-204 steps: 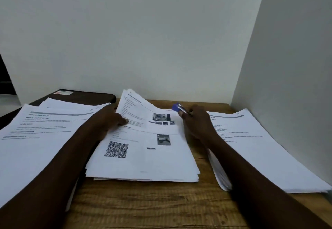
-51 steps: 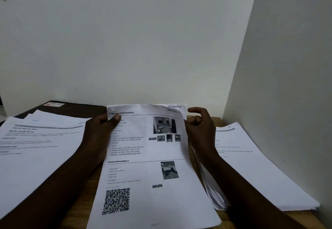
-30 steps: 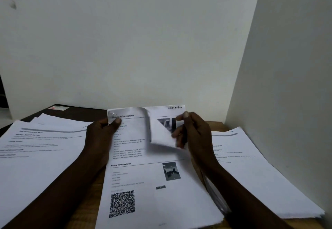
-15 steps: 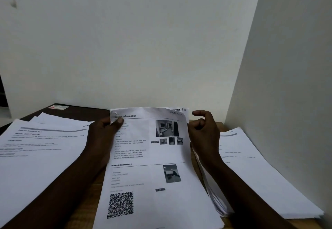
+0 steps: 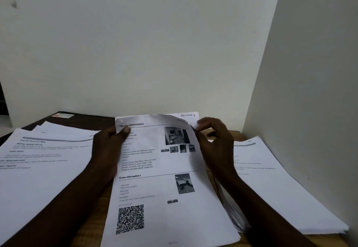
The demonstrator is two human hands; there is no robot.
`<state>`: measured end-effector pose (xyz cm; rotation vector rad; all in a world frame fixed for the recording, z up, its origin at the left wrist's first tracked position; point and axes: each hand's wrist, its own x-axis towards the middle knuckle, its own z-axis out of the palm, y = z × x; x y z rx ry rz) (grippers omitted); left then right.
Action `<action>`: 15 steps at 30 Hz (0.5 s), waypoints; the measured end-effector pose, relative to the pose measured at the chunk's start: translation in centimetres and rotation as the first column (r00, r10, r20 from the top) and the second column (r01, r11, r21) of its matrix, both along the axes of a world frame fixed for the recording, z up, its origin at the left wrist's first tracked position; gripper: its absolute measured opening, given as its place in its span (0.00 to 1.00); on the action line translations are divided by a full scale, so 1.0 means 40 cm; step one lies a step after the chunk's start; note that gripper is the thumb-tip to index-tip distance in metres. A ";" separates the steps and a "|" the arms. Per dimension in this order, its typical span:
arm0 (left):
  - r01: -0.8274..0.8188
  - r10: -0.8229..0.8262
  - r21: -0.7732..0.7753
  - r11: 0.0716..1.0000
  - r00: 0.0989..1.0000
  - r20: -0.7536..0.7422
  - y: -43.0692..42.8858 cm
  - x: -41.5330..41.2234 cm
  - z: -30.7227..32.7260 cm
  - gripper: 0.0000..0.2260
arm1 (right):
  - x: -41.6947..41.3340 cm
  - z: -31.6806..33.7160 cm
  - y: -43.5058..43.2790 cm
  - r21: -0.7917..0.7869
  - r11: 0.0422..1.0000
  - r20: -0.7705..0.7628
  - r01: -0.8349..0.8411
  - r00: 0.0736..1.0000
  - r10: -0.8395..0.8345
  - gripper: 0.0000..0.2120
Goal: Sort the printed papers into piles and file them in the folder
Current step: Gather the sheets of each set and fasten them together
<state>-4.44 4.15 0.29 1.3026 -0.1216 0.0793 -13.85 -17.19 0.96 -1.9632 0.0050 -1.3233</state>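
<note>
Left hand (image 5: 108,148) grips the QR-coded printed stack (image 5: 166,219); right hand (image 5: 216,146) pinches its curling top corner; left pile (image 5: 38,173) and right pile (image 5: 282,192) flank them.

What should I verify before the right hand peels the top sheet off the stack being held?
1. Grip: left hand holds the held stack at its top-left corner: ok.
2. Separation: right hand pinches only the top sheet by its curled corner, exposing the sheet behind marked SECTION-4: ok.
3. Section label on the top sheet readable: not ok, its corner is curled over.
4. Destinations: left pile and right pile lie flat either side: ok.
5. Filing spot found: cannot tell; the dark object at rear left may be it.
</note>
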 end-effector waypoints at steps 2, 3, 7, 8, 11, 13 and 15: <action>-0.016 0.016 -0.003 1.000 1.000 -0.002 0.001 0.001 0.000 0.04 | -0.010 0.007 0.010 0.044 0.995 -0.060 -0.095 0.993 0.097 0.10; -0.023 0.023 0.000 1.000 1.000 -0.001 0.001 0.000 -0.001 0.04 | -0.013 0.010 0.017 0.101 0.981 -0.092 -0.166 0.980 0.175 0.13; -0.001 0.001 0.013 1.000 1.000 0.014 -0.001 -0.003 0.000 0.07 | -0.020 0.023 0.025 0.473 0.834 -0.089 -0.286 0.926 0.368 0.19; 0.010 -0.010 0.009 1.000 1.000 0.016 -0.002 -0.004 0.001 0.07 | -0.015 0.018 0.017 0.439 0.874 -0.118 -0.206 0.952 0.284 0.14; 0.028 -0.028 0.013 1.000 0.999 0.019 -0.003 -0.009 0.003 0.07 | 0.001 -0.002 -0.008 0.319 0.948 -0.257 0.026 0.965 0.060 0.19; 0.030 -0.030 0.026 0.999 0.999 0.014 -0.003 -0.009 0.004 0.07 | 0.005 -0.007 -0.017 0.316 0.948 -0.290 0.034 0.955 0.062 0.27; 0.030 -0.031 0.028 0.999 0.999 0.020 -0.002 -0.010 0.005 0.06 | 0.004 -0.006 -0.016 0.351 0.936 -0.267 0.000 0.959 0.100 0.25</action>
